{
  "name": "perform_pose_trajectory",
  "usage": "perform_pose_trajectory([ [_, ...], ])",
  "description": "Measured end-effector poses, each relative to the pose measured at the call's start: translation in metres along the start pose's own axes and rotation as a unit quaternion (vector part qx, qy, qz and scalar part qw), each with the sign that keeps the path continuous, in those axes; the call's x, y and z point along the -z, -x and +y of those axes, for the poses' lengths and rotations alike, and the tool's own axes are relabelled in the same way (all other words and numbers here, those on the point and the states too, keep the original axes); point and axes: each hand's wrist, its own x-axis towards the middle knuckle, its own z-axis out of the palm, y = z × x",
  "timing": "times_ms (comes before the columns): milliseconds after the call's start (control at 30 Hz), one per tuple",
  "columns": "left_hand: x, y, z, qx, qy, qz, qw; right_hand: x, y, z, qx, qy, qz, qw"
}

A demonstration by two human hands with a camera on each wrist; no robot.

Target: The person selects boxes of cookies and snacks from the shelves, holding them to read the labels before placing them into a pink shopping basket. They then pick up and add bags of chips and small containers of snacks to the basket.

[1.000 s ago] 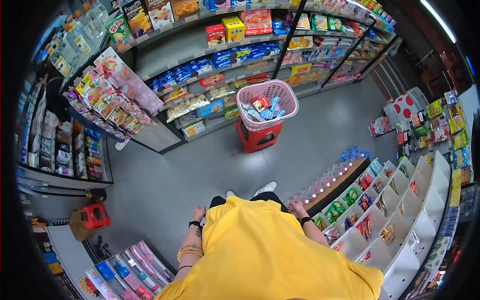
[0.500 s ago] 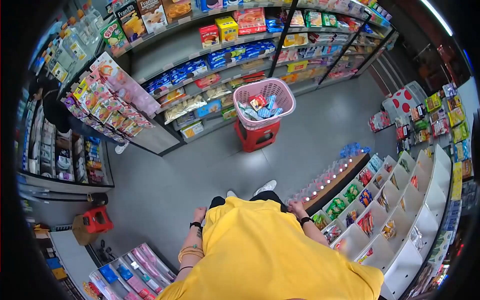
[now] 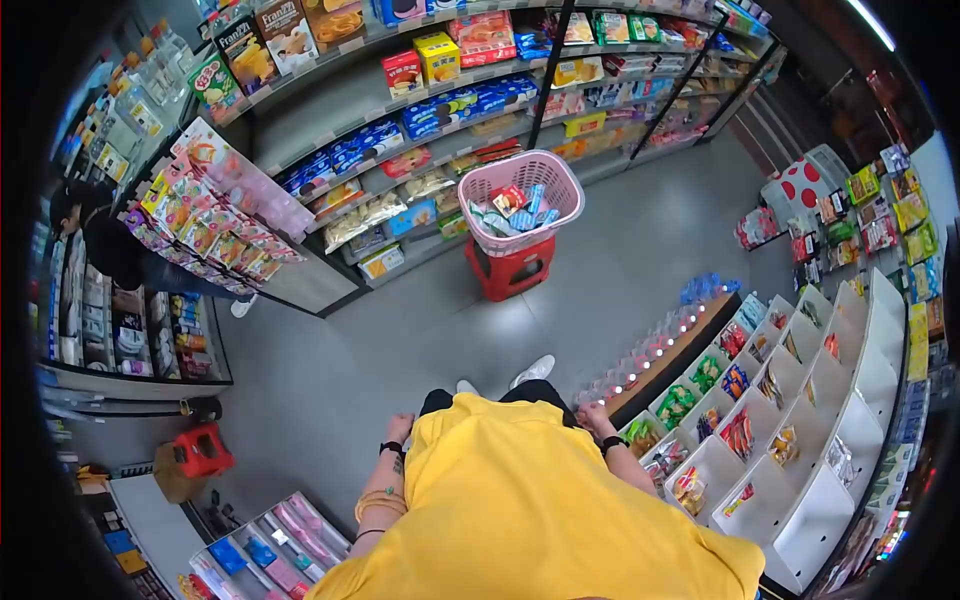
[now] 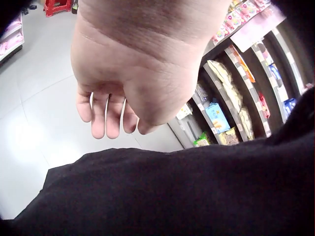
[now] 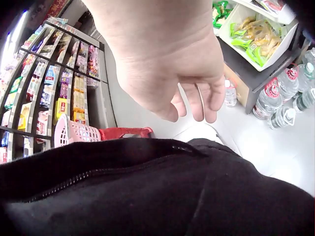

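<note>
My left hand [image 3: 399, 429] hangs beside the left hip with nothing in it; in the left wrist view the hand [image 4: 133, 73] has loosely bent fingers above the black trousers [image 4: 172, 191]. On the other side, my right hand [image 3: 594, 415] hangs by the hip, and the right wrist view shows the empty hand [image 5: 172, 73] with relaxed fingers. Ahead, a pink basket [image 3: 572, 207] holding several small packets [image 3: 510, 200] stands on a red stool [image 3: 510, 272].
Snack shelves [image 3: 330, 140] run behind the basket. Sloped white bins [image 3: 765, 430] and a row of water bottles [image 3: 650, 358] stand to the right. At the left are a rack of hanging packets [image 3: 210, 215], a dark-clothed person [image 3: 120, 245] and another red stool [image 3: 203, 450].
The view has turned slightly, so the basket and shelves sit a little further left and higher. The person at the left leans further into view. Both my hands stay at my sides.
</note>
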Motion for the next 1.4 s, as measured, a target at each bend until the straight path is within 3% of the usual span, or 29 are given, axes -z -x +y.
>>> perform_pose_trajectory([
  [333, 0.023, -0.006, 0.036, -0.023, -0.009, -0.058, 0.998, 0.007, -0.013, 0.053, 0.043, 0.029, 0.032, 0.998],
  [467, 0.023, -0.008, 0.042, -0.004, 0.010, -0.044, 0.999, 0.013, -0.022, 0.066, 0.034, 0.000, 0.024, 0.999],
  [600, 0.025, -0.016, 0.028, -0.007, 0.017, -0.049, 0.999, 0.009, -0.022, 0.063, 0.011, -0.053, 0.007, 0.999],
  [700, 0.031, -0.018, 0.019, -0.007, 0.036, -0.038, 0.999, 0.009, -0.023, 0.059, 0.018, -0.014, -0.014, 1.000],
  [800, 0.038, -0.018, 0.012, 0.001, 0.033, -0.034, 0.999, -0.014, -0.003, 0.036, 0.008, -0.013, 0.045, 0.999],
  [867, 0.042, -0.017, 0.009, 0.012, 0.023, -0.036, 0.999, -0.023, 0.014, 0.016, -0.013, 0.001, 0.021, 1.000],
  [1000, 0.044, -0.006, 0.008, 0.012, -0.001, -0.030, 0.999, -0.021, 0.001, 0.025, -0.014, -0.009, -0.024, 1.000],
  [1233, 0.050, -0.001, 0.014, 0.039, 0.003, -0.030, 0.999, -0.023, -0.017, 0.042, 0.005, 0.002, -0.002, 1.000],
  [1300, 0.049, -0.014, 0.006, 0.025, -0.012, -0.046, 0.999, -0.021, -0.015, 0.042, 0.013, 0.004, -0.021, 1.000],
  [1400, 0.047, -0.016, 0.007, 0.017, 0.013, -0.052, 0.998, -0.026, -0.009, 0.037, 0.007, 0.025, 0.013, 1.000],
])
